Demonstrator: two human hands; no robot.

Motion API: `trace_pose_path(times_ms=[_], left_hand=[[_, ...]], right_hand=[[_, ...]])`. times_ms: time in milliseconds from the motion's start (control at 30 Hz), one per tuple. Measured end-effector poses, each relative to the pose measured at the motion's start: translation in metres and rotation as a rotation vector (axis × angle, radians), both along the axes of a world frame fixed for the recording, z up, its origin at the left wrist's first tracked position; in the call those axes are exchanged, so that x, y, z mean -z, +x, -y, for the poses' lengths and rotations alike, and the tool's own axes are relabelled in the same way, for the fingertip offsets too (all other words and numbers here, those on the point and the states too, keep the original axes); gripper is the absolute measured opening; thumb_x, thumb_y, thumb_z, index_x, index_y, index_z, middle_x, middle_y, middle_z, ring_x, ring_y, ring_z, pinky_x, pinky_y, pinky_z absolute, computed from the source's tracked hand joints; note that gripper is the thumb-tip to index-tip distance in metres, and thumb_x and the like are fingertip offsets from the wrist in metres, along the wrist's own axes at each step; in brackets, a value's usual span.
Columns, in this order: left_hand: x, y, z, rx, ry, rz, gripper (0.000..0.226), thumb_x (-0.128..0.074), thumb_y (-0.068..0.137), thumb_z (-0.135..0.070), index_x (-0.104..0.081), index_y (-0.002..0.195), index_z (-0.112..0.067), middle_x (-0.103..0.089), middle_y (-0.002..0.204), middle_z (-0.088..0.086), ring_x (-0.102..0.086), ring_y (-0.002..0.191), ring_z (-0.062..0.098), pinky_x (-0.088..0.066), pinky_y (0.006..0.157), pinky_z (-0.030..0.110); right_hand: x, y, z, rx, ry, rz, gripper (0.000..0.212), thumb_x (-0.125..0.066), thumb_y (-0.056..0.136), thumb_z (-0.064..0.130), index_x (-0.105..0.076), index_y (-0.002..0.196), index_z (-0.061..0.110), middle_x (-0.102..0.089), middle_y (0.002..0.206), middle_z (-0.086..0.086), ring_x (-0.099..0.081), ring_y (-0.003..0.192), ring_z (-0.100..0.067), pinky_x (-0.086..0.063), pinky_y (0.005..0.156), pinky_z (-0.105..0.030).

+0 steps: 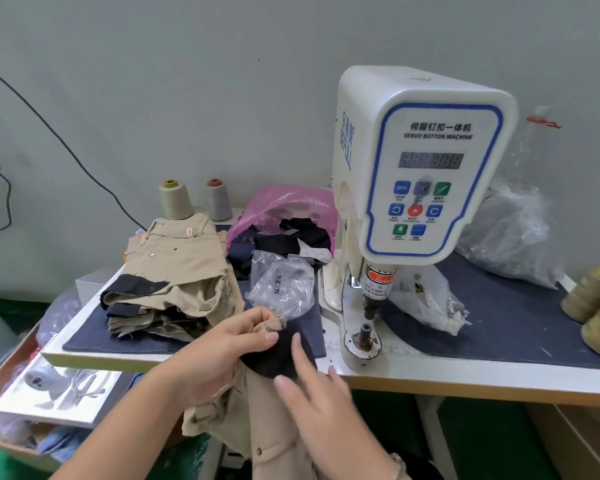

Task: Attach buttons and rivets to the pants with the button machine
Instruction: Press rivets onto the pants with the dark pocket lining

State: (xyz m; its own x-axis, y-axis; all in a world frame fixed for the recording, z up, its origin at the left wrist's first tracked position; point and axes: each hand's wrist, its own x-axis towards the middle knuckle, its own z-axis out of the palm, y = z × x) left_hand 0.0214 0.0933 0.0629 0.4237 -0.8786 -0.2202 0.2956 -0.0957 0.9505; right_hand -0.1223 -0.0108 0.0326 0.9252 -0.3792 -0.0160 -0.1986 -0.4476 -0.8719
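Your bench point(430, 374) stands against a pale grey wall, a dark denim mat under the white servo button machine point(420, 168). At its front edge, your left hand point(222, 351) pinches the khaki pants point(257, 424) by a dark-lined fold. Your right hand point(312, 403) rests flat on them, grip wide.

Both forearms are bare, no sleeves in view; the left hand point(219, 355) wears nothing; by the right hand point(321, 415), a pale band point(397, 460) circles the wrist; fingernails short, unpainted.
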Motion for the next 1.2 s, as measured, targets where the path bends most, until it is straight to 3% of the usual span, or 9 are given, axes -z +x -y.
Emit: trace_pose_path(times_ms=[100, 267, 400, 533, 633, 767, 867, 967, 1200], left_hand=[[-0.008, 0.009, -0.010, 0.155, -0.049, 0.022, 0.013, -0.071, 0.076, -0.020, -0.061, 0.085, -0.017, -0.054, 0.077, 0.003, -0.052, 0.068, 0.012, -0.042, 0.060, 0.021], [-0.023, 0.018, -0.006, 0.456, -0.108, 0.050, 0.007, -0.060, 0.085, -0.014, -0.061, 0.087, -0.021, -0.053, 0.074, -0.005, -0.051, 0.064, 0.006, -0.041, 0.058, 0.016], [-0.031, 0.029, -0.009, 0.593, -0.164, -0.008, 0.008, -0.065, 0.087, -0.014, -0.058, 0.091, -0.016, -0.053, 0.075, -0.004, -0.050, 0.064, 0.006, -0.036, 0.056, 0.017], [-0.038, 0.032, -0.007, 0.776, -0.254, -0.076, 0.027, -0.039, 0.088, 0.008, -0.052, 0.102, -0.011, -0.063, 0.094, -0.009, -0.057, 0.078, 0.001, -0.042, 0.066, 0.014], [-0.038, 0.036, -0.005, 0.680, -0.158, 0.026, 0.017, -0.052, 0.088, -0.003, -0.058, 0.096, -0.017, -0.061, 0.082, -0.008, -0.054, 0.068, 0.003, -0.040, 0.059, 0.015], [-0.038, 0.053, -0.005, 0.344, 0.067, 0.293, 0.007, -0.064, 0.085, -0.020, -0.063, 0.078, -0.023, -0.054, 0.073, -0.002, -0.050, 0.066, 0.009, -0.040, 0.060, 0.019], [-0.033, 0.061, 0.001, 0.301, 0.221, 0.524, 0.008, -0.066, 0.084, -0.029, -0.064, 0.078, -0.025, -0.055, 0.080, 0.002, -0.044, 0.078, 0.019, -0.030, 0.070, 0.033], [-0.021, 0.056, 0.008, 0.326, 0.292, 0.684, 0.016, -0.066, 0.089, -0.033, -0.062, 0.075, -0.028, -0.052, 0.076, -0.002, -0.042, 0.072, 0.014, -0.031, 0.064, 0.026], [0.007, 0.029, 0.026, 0.205, 0.102, 0.793, 0.026, -0.056, 0.096, -0.033, -0.056, 0.071, -0.039, -0.046, 0.065, -0.014, -0.038, 0.061, 0.001, -0.031, 0.057, 0.019]], right_hand=[[-0.006, -0.013, 0.025, 0.180, 0.027, 0.358, 0.019, -0.055, 0.086, 0.044, -0.065, 0.098, 0.054, -0.068, 0.080, 0.017, -0.061, 0.078, 0.002, -0.047, 0.077, -0.017], [-0.009, 0.009, 0.059, -0.243, 0.161, 0.249, 0.053, -0.059, 0.081, 0.045, -0.044, 0.132, 0.049, -0.042, 0.138, 0.030, -0.032, 0.133, 0.006, -0.027, 0.111, -0.022], [-0.004, 0.019, 0.068, -0.451, 0.041, 0.098, 0.055, -0.067, 0.072, 0.050, -0.042, 0.120, 0.060, -0.030, 0.140, 0.040, -0.014, 0.140, 0.007, -0.007, 0.118, -0.050], [-0.011, 0.026, 0.070, -0.525, 0.014, 0.079, 0.076, -0.072, 0.070, 0.047, -0.029, 0.132, 0.060, -0.029, 0.141, 0.034, -0.019, 0.139, 0.001, -0.012, 0.117, -0.047], [-0.011, 0.030, 0.070, -0.519, -0.075, 0.050, 0.034, -0.072, 0.071, 0.048, -0.058, 0.099, 0.036, -0.045, 0.103, 0.024, -0.038, 0.108, 0.007, -0.031, 0.098, -0.023], [-0.014, 0.020, 0.089, -0.322, 0.100, 0.188, 0.043, -0.066, 0.079, 0.036, -0.059, 0.088, -0.005, -0.057, 0.090, -0.018, -0.056, 0.094, -0.011, -0.040, 0.093, -0.026], [-0.022, 0.012, 0.100, -0.293, 0.242, 0.173, 0.037, -0.061, 0.080, 0.039, -0.061, 0.084, 0.002, -0.060, 0.077, -0.004, -0.055, 0.075, -0.008, -0.044, 0.071, -0.022], [-0.024, 0.009, 0.106, -0.225, 0.169, 0.189, 0.029, -0.057, 0.090, 0.027, -0.050, 0.062, 0.023, -0.043, 0.061, 0.011, -0.039, 0.059, -0.003, -0.032, 0.057, -0.016], [-0.022, -0.011, 0.126, -0.150, 0.088, 0.178, 0.034, -0.053, 0.095, 0.015, -0.046, 0.062, 0.013, -0.038, 0.060, 0.013, -0.036, 0.058, 0.000, -0.031, 0.057, -0.011]])
